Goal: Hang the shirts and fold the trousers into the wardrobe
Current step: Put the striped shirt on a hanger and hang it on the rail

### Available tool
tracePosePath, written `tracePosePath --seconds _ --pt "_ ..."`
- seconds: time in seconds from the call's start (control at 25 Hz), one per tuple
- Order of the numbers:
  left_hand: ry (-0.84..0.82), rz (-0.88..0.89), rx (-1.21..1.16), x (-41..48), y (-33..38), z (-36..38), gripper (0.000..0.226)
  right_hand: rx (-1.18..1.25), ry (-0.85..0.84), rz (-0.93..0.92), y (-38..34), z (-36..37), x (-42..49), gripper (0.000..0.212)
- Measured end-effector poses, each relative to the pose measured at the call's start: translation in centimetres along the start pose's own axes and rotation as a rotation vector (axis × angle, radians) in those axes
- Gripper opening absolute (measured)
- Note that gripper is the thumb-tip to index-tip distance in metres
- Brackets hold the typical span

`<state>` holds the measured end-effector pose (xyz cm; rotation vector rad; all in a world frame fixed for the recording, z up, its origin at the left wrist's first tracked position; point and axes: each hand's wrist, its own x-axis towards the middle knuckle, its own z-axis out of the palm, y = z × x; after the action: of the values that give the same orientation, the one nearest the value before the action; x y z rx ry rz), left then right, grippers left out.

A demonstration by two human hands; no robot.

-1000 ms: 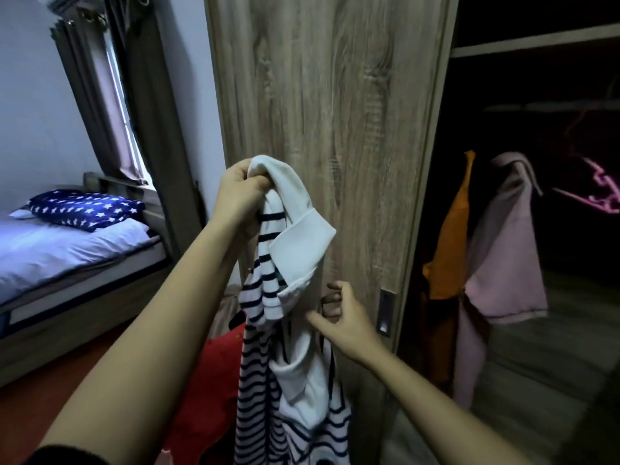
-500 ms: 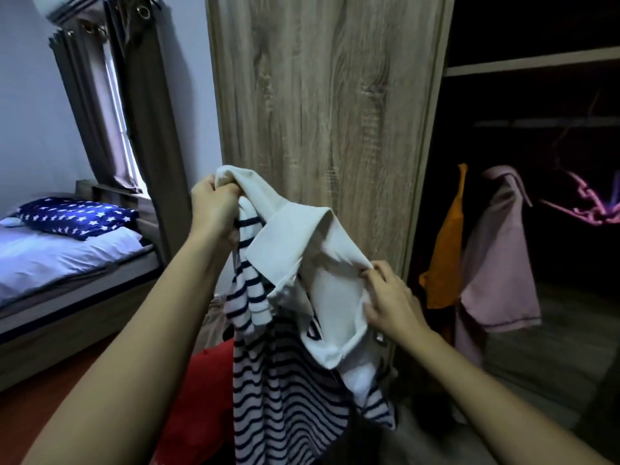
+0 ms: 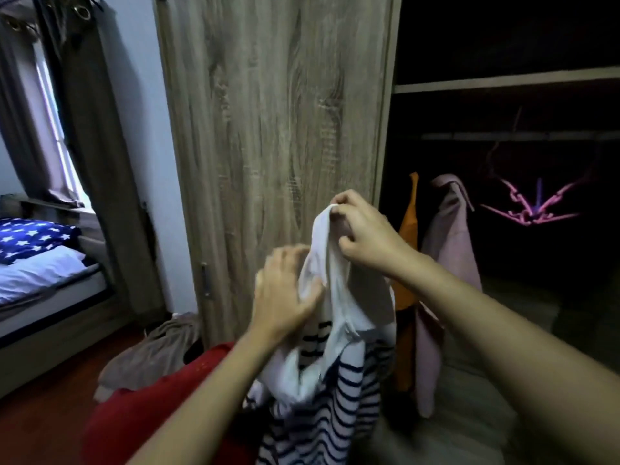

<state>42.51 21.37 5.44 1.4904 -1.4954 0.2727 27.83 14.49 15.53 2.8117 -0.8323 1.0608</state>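
Observation:
A navy-and-white striped shirt [image 3: 335, 414] with a white collar hangs in front of me. My right hand [image 3: 365, 236] pinches the collar's top edge and holds it up by the wardrobe door [image 3: 275, 129]. My left hand [image 3: 285, 293] is blurred. Its fingers look spread, and its thumb lies on the white fabric lower down. In the dark open wardrobe an orange shirt [image 3: 407, 229] and a pale pink shirt [image 3: 449, 236] hang below the rail [image 3: 516, 136]. To their right hangs a bare pink hanger [image 3: 530, 209].
A red garment [image 3: 151, 404] and a brown garment [image 3: 151, 354] lie piled low on the left below my arms. A bed [image 3: 43, 273] with a star-print pillow stands at the far left under the curtained window. A shelf [image 3: 503, 82] crosses the wardrobe above the rail.
My right hand has taken the collar and lifted it. My left hand let go of the collar's top and dropped lower onto the shirt. The view has swung toward the wardrobe.

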Motion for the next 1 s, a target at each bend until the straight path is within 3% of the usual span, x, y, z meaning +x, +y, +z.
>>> tracePosePath --seconds 0.08,0.2,0.28,0.4,0.52,0.6,0.72,0.88,1.0 --pt "0.002 0.1 0.242 -2.1 0.1 2.4 0.066 -0.057 0.025 0.008 0.5 -0.4 -0.8 0.036" --pt "0.05 0.124 0.3 -3.2 1.3 5.2 0.083 -0.102 0.073 0.1 2.1 -1.9 -1.8 0.034" --pt "0.018 0.121 0.328 -3.0 3.3 6.8 0.07 -0.119 0.062 0.147 2.7 -2.9 -2.5 0.034" --pt "0.019 -0.025 0.265 -2.1 5.2 8.0 0.055 -0.187 0.083 0.204 3.7 -4.6 -4.1 0.037" --pt "0.006 0.006 0.222 -2.5 6.2 9.1 0.044 -0.392 0.09 0.335 5.9 -6.7 -6.5 0.059" --pt "-0.091 0.05 0.171 -1.9 6.7 9.2 0.038 -0.53 -0.009 0.416 7.6 -7.0 -8.5 0.07" --pt "-0.096 -0.004 0.116 3.2 5.1 8.7 0.037 -0.678 -0.202 0.441 11.2 -7.4 -11.3 0.057" --pt "-0.079 -0.065 0.295 6.9 3.7 7.5 0.021 -0.317 -0.358 0.489 14.5 -10.3 -13.5 0.048" --pt "-0.123 0.041 0.012 6.9 4.1 7.2 0.012 -0.262 -0.31 0.598 15.9 -11.5 -14.3 0.044"
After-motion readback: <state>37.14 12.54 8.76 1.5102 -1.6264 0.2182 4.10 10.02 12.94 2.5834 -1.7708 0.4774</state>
